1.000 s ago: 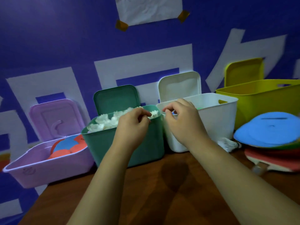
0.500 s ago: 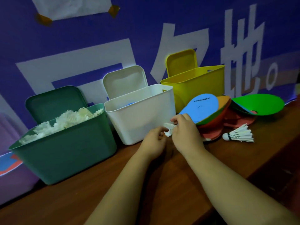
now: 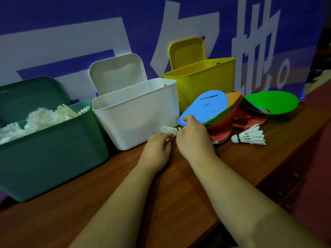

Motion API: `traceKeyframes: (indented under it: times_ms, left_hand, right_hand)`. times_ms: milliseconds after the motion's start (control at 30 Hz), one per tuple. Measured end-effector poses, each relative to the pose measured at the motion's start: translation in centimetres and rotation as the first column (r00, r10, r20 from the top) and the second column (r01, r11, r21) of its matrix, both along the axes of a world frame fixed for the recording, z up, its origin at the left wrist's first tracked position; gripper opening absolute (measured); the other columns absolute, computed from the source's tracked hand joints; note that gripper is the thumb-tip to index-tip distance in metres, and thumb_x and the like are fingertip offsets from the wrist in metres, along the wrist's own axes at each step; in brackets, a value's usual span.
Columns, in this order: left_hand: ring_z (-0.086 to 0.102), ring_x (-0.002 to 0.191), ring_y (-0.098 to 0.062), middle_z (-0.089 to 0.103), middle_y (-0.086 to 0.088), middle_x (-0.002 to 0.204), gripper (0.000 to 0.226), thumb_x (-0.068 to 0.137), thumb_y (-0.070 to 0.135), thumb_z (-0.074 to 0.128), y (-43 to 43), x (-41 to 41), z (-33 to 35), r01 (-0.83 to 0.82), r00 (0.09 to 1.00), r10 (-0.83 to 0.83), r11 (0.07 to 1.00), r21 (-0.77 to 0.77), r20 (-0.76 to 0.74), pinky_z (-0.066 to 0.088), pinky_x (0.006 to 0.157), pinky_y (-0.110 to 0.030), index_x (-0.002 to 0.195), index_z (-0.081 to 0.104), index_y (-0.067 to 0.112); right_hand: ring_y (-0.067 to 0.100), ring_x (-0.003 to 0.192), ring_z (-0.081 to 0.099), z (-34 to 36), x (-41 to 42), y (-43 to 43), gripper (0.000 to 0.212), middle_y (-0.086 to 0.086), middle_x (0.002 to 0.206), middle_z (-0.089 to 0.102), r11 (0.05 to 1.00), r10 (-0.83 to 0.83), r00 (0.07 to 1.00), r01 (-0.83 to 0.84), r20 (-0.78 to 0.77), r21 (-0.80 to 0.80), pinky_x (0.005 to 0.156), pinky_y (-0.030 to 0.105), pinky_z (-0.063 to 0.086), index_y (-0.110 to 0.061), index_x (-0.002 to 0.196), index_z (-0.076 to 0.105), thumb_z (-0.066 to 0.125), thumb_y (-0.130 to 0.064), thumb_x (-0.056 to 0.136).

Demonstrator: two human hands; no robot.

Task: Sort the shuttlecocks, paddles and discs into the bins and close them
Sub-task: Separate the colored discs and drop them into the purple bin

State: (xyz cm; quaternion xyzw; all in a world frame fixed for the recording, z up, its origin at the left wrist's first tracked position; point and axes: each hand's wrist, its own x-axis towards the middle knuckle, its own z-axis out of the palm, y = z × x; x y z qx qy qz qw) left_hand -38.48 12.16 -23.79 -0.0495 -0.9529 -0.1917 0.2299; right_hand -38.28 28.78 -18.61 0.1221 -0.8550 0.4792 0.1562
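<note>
Having dropped from the rim of the white plastic bin (image 3: 136, 111), our left hand (image 3: 155, 147) and right hand (image 3: 193, 138) now both pinch a white feather shuttlecock (image 3: 169, 130) on the table (image 3: 179, 178) at its right foot, bound, we judge, for the teal plastic bin (image 3: 53, 149) to its left.

Wooden table (image 3: 71, 203) before a blue banner (image 3: 53, 15) with white characters

This looks like a sports club's equipment corner: a wooden counter (image 3: 179, 176) stands against a blue banner (image 3: 53, 24) printed with huge white characters (only partly in view). Lidded plastic bins (image 3: 136, 119) line it, one heaped with shuttlecocks (image 3: 41, 117), beside stacked paddles (image 3: 250, 119) and coloured discs (image 3: 206, 106).
</note>
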Motion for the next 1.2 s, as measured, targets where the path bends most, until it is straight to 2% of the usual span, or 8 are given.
traceKeyframes:
  times_ms: [133,233,300,433,633,800,1000,1200]
  left_hand:
    - [0.052,0.110,-0.017,0.065,0.008,0.115,0.021,0.102,0.031,0.056,-0.2,1.2,0.5,-0.104,0.989,0.113,0.990,0.094,-0.097,0.049,0.094,-0.038,0.119,0.068,0.028]
    - [0.051,0.109,-0.016,0.063,0.008,0.108,0.013,0.100,0.024,0.059,-0.6,2.3,1.4,-0.179,0.971,0.204,0.966,0.186,-0.123,0.047,0.091,-0.034,0.110,0.067,0.025]
    - [0.055,0.107,-0.015,0.062,0.010,0.106,0.013,0.099,0.019,0.058,-0.9,2.8,1.7,-0.209,0.965,0.243,0.942,0.262,-0.101,0.045,0.088,-0.031,0.105,0.065,0.028]
    - [0.060,0.098,-0.013,0.063,0.008,0.108,0.012,0.098,0.018,0.059,-1.3,3.3,1.7,-0.274,0.954,0.300,0.890,0.365,-0.016,0.044,0.082,-0.027,0.105,0.065,0.027]
    - [0.058,0.089,-0.007,0.062,0.006,0.107,0.017,0.097,0.014,0.059,-1.5,3.4,1.8,-0.252,0.962,0.272,0.892,0.376,-0.001,0.043,0.075,-0.023,0.105,0.066,0.027]
    - [0.057,0.108,-0.019,0.060,0.003,0.114,0.030,0.096,0.019,0.056,-1.5,3.5,1.8,-0.202,0.974,0.224,0.931,0.303,-0.040,0.050,0.090,-0.035,0.122,0.065,0.030]
    - [0.044,0.122,-0.024,0.053,-0.002,0.130,0.044,0.094,0.025,0.062,-1.3,4.0,2.2,-0.306,0.940,0.323,0.940,0.149,-0.112,0.044,0.106,-0.040,0.138,0.056,0.021]
    - [0.046,0.120,-0.023,0.053,-0.001,0.126,0.036,0.097,0.034,0.061,-0.1,4.0,2.4,-0.244,0.951,0.222,0.966,-0.083,-0.216,0.045,0.098,-0.039,0.129,0.062,0.018]
  right_hand:
    - [0.030,0.112,0.058,-0.1,-0.2,-0.8,0.031,0.007,0.121,0.062,0.999,0.002,0.961,0.009,-0.276,0.037,0.090,0.043,0.051,-0.014,0.125,0.065,0.054,-0.010,0.097]
    - [0.031,0.117,0.049,-0.3,-0.8,-1.5,0.030,0.004,0.119,0.060,0.936,-0.089,0.899,0.223,-0.430,0.274,0.102,0.043,0.043,-0.018,0.117,0.070,0.060,-0.014,0.090]
    - [0.034,0.124,0.044,-0.4,-1.1,-1.8,0.029,0.007,0.127,0.055,0.834,-0.130,0.925,0.296,-0.356,0.465,0.111,0.044,0.033,-0.019,0.118,0.068,0.059,-0.018,0.090]
    - [0.034,0.130,0.039,-0.9,-0.6,-2.8,0.032,0.006,0.134,0.050,0.623,-0.167,0.981,0.180,-0.094,0.762,0.118,0.048,0.025,-0.024,0.125,0.066,0.057,-0.023,0.094]
    - [0.031,0.126,0.042,-1.0,-0.3,-3.0,0.028,0.002,0.131,0.051,0.638,-0.193,0.974,0.217,-0.120,0.739,0.113,0.045,0.030,-0.022,0.121,0.065,0.058,-0.021,0.094]
    - [0.030,0.119,0.046,-0.7,-0.1,-2.5,0.027,0.000,0.124,0.057,0.809,-0.151,0.950,0.277,-0.273,0.518,0.106,0.042,0.035,-0.017,0.121,0.062,0.061,-0.019,0.095]
    - [0.028,0.121,0.048,-0.7,0.2,-2.7,0.033,0.001,0.127,0.059,0.832,-0.111,0.941,0.264,-0.319,0.488,0.105,0.041,0.038,-0.019,0.128,0.063,0.058,-0.021,0.096]
    - [0.024,0.118,0.048,-0.4,0.7,-1.5,0.028,-0.002,0.120,0.058,0.925,-0.120,0.915,0.244,-0.384,0.291,0.102,0.040,0.041,-0.026,0.120,0.068,0.060,-0.016,0.095]
